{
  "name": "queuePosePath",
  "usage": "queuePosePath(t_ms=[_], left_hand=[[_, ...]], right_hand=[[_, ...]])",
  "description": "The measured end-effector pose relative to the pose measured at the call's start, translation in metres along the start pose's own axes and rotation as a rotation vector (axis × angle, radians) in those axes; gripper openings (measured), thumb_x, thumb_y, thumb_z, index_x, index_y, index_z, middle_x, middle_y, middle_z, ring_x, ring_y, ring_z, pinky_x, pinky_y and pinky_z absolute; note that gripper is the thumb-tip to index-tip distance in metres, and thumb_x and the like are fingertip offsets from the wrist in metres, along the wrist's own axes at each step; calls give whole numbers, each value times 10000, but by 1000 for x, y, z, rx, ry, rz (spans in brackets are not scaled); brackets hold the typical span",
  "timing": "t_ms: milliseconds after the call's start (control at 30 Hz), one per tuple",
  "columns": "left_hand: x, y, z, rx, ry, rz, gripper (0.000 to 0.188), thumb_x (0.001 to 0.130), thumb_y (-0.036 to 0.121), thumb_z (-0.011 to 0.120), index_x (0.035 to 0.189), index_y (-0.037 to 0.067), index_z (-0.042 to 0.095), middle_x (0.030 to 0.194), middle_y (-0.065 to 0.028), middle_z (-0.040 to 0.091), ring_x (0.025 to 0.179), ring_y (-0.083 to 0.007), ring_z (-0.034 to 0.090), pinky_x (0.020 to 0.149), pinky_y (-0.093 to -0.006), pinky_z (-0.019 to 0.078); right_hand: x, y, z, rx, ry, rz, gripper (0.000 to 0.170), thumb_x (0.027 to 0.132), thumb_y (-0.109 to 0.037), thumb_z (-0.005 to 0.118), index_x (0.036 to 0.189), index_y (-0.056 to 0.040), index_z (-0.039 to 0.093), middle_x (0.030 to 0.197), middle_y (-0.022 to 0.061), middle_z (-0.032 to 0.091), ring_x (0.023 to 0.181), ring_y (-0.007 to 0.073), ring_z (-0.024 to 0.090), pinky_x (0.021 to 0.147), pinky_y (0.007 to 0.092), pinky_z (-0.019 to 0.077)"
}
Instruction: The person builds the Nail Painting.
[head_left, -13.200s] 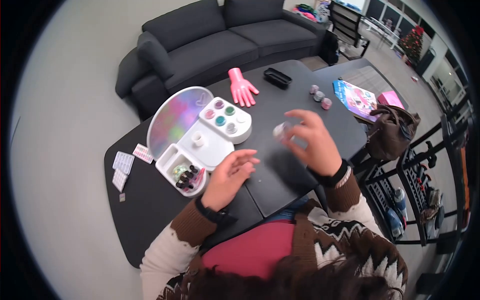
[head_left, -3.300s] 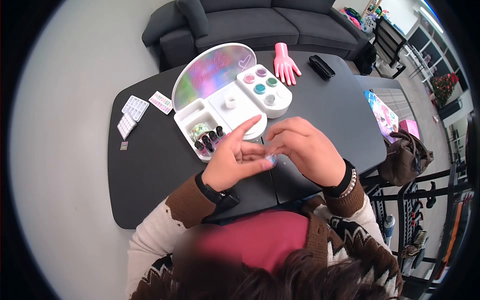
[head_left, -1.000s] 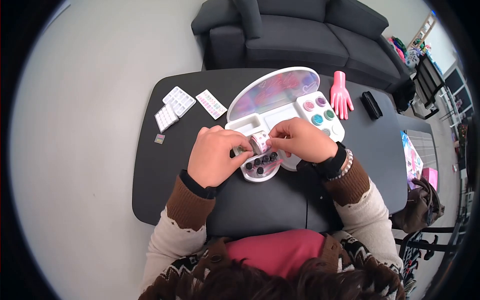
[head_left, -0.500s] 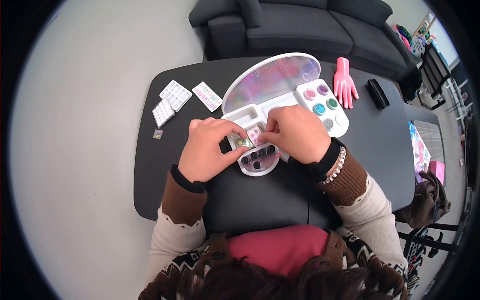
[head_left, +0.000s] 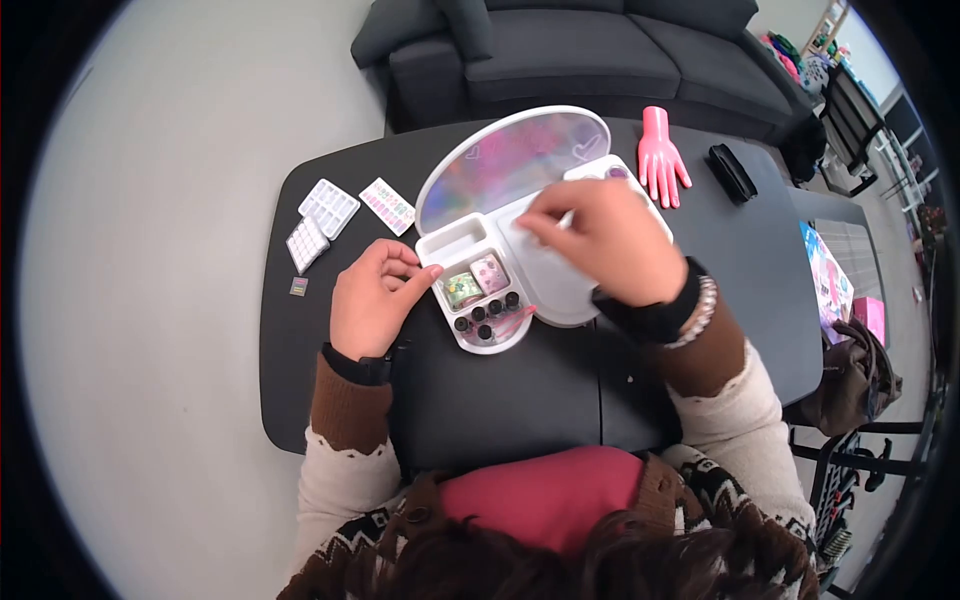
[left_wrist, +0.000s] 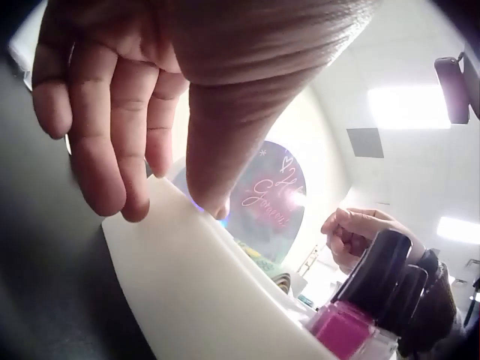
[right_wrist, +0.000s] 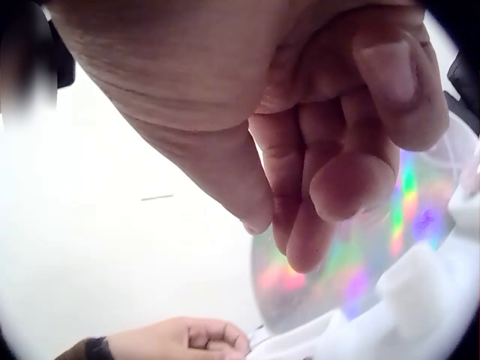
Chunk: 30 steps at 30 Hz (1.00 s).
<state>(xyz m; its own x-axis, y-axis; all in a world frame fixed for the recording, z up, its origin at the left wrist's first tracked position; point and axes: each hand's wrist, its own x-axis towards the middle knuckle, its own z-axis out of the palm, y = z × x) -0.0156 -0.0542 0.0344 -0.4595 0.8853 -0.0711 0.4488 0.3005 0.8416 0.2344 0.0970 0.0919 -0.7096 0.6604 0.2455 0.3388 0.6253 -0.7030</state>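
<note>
A white nail kit case (head_left: pixel 560 290) stands on the table, its iridescent lid (head_left: pixel 515 170) raised. Side by side in one left compartment sit a green-patterned roll (head_left: pixel 463 289) and a pink-patterned roll (head_left: pixel 488 273). Several black-capped nail polish bottles (head_left: pixel 484 332) fill the compartment in front. My left hand (head_left: pixel 368 297) is at the case's left edge, thumb tip over the rim, fingers loosely bent along the outer wall. Over the middle of the case, slightly blurred, is my right hand (head_left: pixel 605 235), fingers loosely bent with nothing between them. It hides most of the glitter pots.
A pink model hand (head_left: pixel 660 165) and a black zip case (head_left: pixel 732 173) lie to the back right. On the left are a sticker sheet (head_left: pixel 387 206), white compartment trays (head_left: pixel 329 208) and a small square card (head_left: pixel 299 287). A sofa (head_left: pixel 580 60) stands behind the table.
My right hand has let go of the pink-patterned roll, which now sits beside the green one, and has moved up and right. My left hand has drawn back left to the rim.
</note>
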Motion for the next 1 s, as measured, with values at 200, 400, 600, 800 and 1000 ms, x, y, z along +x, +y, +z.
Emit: queuePosePath(t_ms=[200, 400, 600, 800, 1000], left_hand=[[-2, 6, 8, -52, 77, 61, 375, 956, 98, 869, 1259, -13, 678, 1164, -154, 818, 970, -161, 807, 836, -295, 631], [6, 1, 16, -111, 80, 106, 406, 971, 94, 846, 1304, 3, 634, 1167, -146, 823, 918, -133, 803, 803, -271, 621], [19, -2, -2, -69, 30, 125, 489, 959, 144, 873, 1352, 5, 617, 1240, -161, 805, 947, -138, 787, 835, -282, 609], [99, -50, -98, 617, 242, 272, 894, 798, 462, 957, 1500, 48, 590, 1347, -202, 739, 1292, -382, 690, 1123, -510, 524], [147, -77, -125, 939, 6, -63, 1405, 643, 601, 998, 1751, 109, 287, 1589, -185, 609, 1512, -364, 538, 1272, -727, 260]], right_hand=[[-30, 85, -49, 193, 325, 187, 317, 1039, -158, 769, 1317, -11, 727, 1259, 90, 742, 1052, 132, 665, 910, 318, 547], [-90, 123, -32, 488, 205, 277, 634, 1044, -102, 739, 1610, 9, 476, 1531, 149, 602, 1444, 227, 568, 1211, 379, 450], [-104, 106, -36, 375, 237, 363, 623, 1002, -121, 794, 1555, -23, 524, 1474, 155, 620, 1324, 252, 624, 1072, 385, 538], [-108, 114, -30, 402, 280, 367, 616, 1000, -157, 807, 1529, -16, 526, 1472, 156, 582, 1175, 223, 643, 943, 354, 586], [-110, 115, -25, 315, 298, 341, 671, 1000, -185, 804, 1555, 4, 478, 1505, 182, 502, 1212, 251, 618, 971, 379, 585]])
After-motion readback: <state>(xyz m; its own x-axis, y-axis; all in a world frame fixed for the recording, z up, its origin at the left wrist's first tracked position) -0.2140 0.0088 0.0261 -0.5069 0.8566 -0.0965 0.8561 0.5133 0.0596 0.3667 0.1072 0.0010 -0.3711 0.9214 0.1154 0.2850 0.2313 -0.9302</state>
